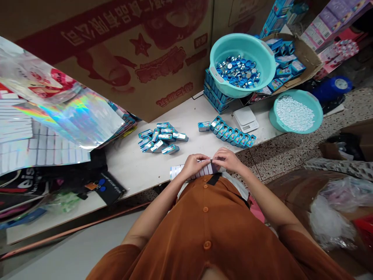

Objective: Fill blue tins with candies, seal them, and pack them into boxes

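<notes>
My left hand (194,164) and my right hand (229,158) meet at the table's front edge, close to my body. Thumb and fingers of each are pinched together, and the fingertips almost touch around a small dark bit too tiny to name. Under and beside my left hand lies a sheet of white strip labels (176,171), partly covered by the fingers. Beyond my right hand stands a curved row of small blue tins (230,133) with round openings in their tops. One more blue tin (204,126) is at the row's left end. A loose group of blue tins (157,145) lies farther left.
A turquoise basin (215,79) of blue and silver caps sits on stacked blue boxes. A smaller basin (319,116) holds white pellets. Between them are a white scale (246,118) and a carton (309,58) of blue tins. A big cardboard box (116,50) and shiny label sheets (87,120) border the left.
</notes>
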The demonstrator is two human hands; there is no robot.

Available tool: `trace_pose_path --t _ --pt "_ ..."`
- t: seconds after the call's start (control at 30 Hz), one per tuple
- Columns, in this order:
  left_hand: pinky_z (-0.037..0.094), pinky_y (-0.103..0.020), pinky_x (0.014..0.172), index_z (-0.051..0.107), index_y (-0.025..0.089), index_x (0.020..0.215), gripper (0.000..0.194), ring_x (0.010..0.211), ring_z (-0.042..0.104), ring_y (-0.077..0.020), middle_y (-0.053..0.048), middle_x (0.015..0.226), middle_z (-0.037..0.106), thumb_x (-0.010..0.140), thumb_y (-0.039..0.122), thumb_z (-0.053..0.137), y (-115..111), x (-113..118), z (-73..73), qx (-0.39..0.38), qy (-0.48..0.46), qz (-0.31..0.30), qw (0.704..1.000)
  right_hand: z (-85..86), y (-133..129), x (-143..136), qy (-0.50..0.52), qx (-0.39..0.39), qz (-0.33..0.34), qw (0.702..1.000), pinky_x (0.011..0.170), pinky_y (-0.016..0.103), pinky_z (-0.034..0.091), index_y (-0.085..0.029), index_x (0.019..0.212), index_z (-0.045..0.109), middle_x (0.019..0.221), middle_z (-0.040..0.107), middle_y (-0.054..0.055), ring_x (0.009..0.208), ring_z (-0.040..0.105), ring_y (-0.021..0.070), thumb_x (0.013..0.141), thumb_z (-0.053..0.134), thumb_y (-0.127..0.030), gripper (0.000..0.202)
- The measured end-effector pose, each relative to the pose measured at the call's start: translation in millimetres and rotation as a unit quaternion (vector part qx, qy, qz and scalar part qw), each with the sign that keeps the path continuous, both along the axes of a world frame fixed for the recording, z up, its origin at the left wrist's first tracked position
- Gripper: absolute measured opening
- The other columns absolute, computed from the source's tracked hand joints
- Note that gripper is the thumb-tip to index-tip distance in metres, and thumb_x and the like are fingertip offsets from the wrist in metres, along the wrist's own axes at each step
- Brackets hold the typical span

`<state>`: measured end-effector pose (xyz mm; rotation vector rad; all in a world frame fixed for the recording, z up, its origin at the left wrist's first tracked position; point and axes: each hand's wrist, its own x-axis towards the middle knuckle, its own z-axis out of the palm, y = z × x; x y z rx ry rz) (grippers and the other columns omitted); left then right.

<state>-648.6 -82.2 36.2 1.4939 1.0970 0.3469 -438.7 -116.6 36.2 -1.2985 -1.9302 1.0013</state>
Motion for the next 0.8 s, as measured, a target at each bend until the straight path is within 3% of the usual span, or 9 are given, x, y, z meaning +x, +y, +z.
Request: trace_pose_path --t 0.2,0.4,0.5,0.67,0.8 --pt "0.05 -0.029 0.079 0.074 0.018 0.086 0.028 0.086 0.067 -0.0212 -0.005 0.09 0.074 0.077 0.042 0.064 -3.7 1.0 -4.5 -0.024 -0.015 -0.003 1.0 -5.6 -6.2 -2.4 0.034 -0.06 -0.026 0.997 0.074 0.03 0.046 -0.02 0.076 0.07 0.075 0.069 0.003 0.075 0.061 0.0158 0.085 0.064 -0.032 0.016" --pt "0.05 -0.03 0.08 0.073 0.017 0.087 0.03 0.085 0.067 -0.0205 -0.004 0.089 0.075 0.078 0.043 0.061 1.3 2.9 -10.0 -0.023 -0.017 -0.006 1.0 -4.3 -9.8 -4.8 -0.118 0.123 -0.036 0.985 0.087 0.038 0.044 -0.025 0.102 0.07 0.101 0.07 0.006 0.096 0.057 0.0205 0.089 0.058 -0.03 0.019" --pt "0.05 -0.03 0.08 0.073 0.017 0.087 0.031 0.085 0.067 -0.0207 -0.004 0.089 0.074 0.078 0.044 0.061 1.7 4.5 -10.8 -0.026 -0.015 -0.003 1.0 -5.8 -14.6 -6.0 -0.179 0.178 -0.023 0.967 0.086 0.037 0.044 -0.025 0.107 0.069 0.101 0.07 0.006 0.097 0.057 0.0201 0.091 0.055 -0.028 0.021" --pt "0.05 -0.03 0.078 0.072 0.016 0.084 0.033 0.082 0.066 -0.0204 -0.006 0.087 0.074 0.076 0.046 0.062 -0.3 6.0 -12.5 -0.056 -0.021 0.017 0.998 -12.6 -26.1 -7.8 -0.198 0.195 -0.026 0.96 0.09 0.037 0.046 -0.023 0.111 0.068 0.107 0.069 0.007 0.1 0.059 0.02 0.092 0.054 -0.027 0.024" --pt "0.051 -0.03 0.076 0.072 0.016 0.081 0.034 0.077 0.065 -0.0187 -0.005 0.083 0.074 0.073 0.047 0.064 0.0 5.6 -13.8 -0.089 -0.038 0.031 0.995 -16.2 -31.0 -8.4 -0.18 0.154 -0.035 0.971 0.095 0.038 0.046 -0.027 0.111 0.068 0.116 0.067 0.006 0.106 0.059 0.021 0.092 0.052 -0.027 0.025"
